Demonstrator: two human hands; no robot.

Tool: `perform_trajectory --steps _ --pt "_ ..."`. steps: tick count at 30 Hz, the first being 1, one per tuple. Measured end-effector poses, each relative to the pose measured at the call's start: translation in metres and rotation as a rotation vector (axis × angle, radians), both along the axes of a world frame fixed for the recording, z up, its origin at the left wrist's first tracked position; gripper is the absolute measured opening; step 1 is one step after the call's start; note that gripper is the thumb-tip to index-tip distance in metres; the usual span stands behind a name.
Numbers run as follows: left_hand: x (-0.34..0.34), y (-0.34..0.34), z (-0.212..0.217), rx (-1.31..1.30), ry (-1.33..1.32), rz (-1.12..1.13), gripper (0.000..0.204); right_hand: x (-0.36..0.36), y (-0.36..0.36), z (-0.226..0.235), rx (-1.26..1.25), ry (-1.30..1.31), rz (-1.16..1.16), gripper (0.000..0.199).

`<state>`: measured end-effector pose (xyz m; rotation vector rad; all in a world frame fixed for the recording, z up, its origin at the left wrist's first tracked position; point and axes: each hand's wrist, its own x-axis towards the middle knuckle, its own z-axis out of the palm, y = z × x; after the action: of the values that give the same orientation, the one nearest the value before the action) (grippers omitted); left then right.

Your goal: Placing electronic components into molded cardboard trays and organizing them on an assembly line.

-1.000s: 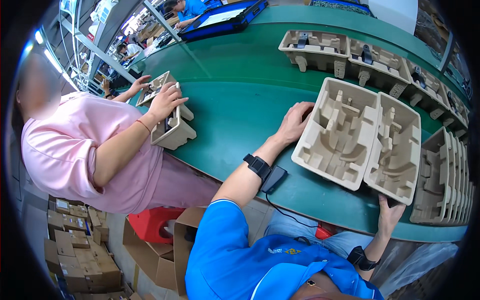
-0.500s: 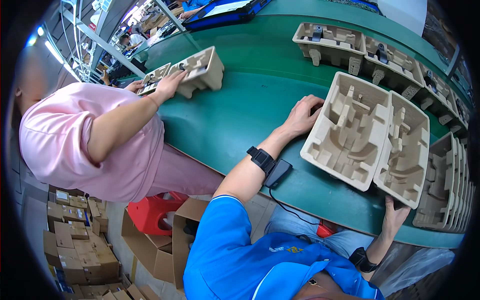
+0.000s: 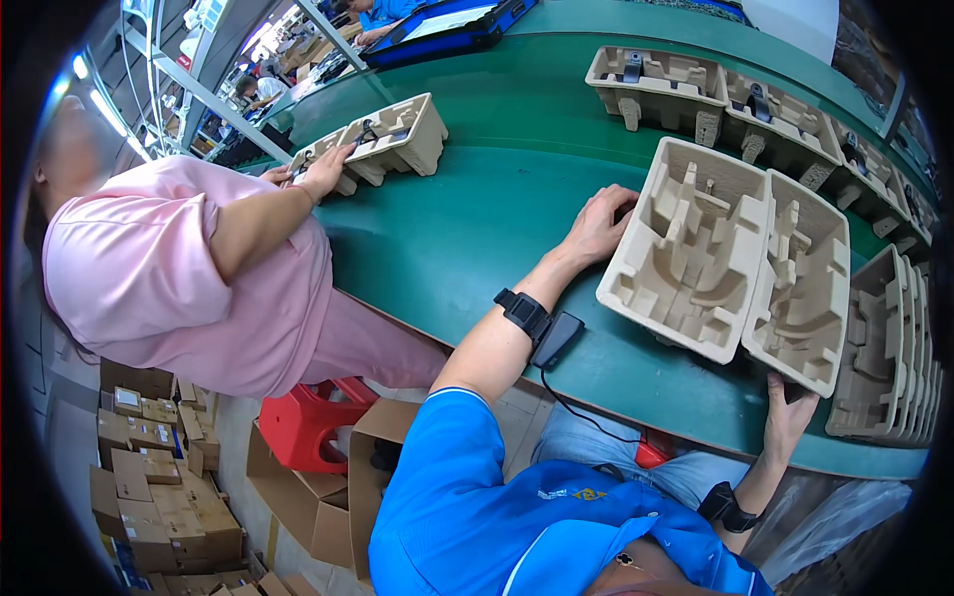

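Between my hands is a two-part beige moulded-pulp tray (image 3: 730, 353), its hollows facing up and bare of parts. Fingers of my left hand (image 3: 599, 226) curl against the tray's left wall, their tips partly hidden. At the near right corner, my right hand (image 3: 788, 412) grips the rim, thumb showing in front and the other fingers mostly behind or beneath. The tray sits over the green table (image 3: 487, 228); I cannot tell whether its underside touches the surface.
Several nested pulp trays (image 3: 874, 368) stand at the right. A row of pulp trays (image 3: 656, 84) holding dark parts runs along the far right. On the left, a person in pink (image 3: 189, 258) handles similar trays (image 3: 407, 134). A red stool (image 3: 308, 422) and cardboard boxes (image 3: 169, 487) are on the floor.
The pulp tray and my right hand have shifted slightly away from me; my left hand has barely moved. The co-worker's trays now sit lower, and that person's hand has moved a little left.
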<state>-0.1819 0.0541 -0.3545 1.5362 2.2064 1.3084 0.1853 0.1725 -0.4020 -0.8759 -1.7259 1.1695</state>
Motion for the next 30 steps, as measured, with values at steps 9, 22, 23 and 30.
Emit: perform_trajectory --steps 9,22,23,30 --pt "-0.008 0.006 0.001 -0.026 -0.006 -0.038 0.024 -0.010 -0.003 0.016 0.035 -0.064 -0.004 0.061" --pt "-0.016 0.013 -0.004 -0.046 -0.030 -0.011 0.033 -0.020 0.002 0.024 0.073 -0.036 0.000 0.059" --pt "-0.016 0.013 -0.004 -0.042 -0.026 -0.013 0.033 -0.020 0.002 0.024 0.064 -0.042 0.008 0.059" --pt "-0.015 0.010 -0.004 -0.039 -0.066 -0.010 0.033 -0.020 0.001 0.024 0.061 -0.048 0.023 0.060"
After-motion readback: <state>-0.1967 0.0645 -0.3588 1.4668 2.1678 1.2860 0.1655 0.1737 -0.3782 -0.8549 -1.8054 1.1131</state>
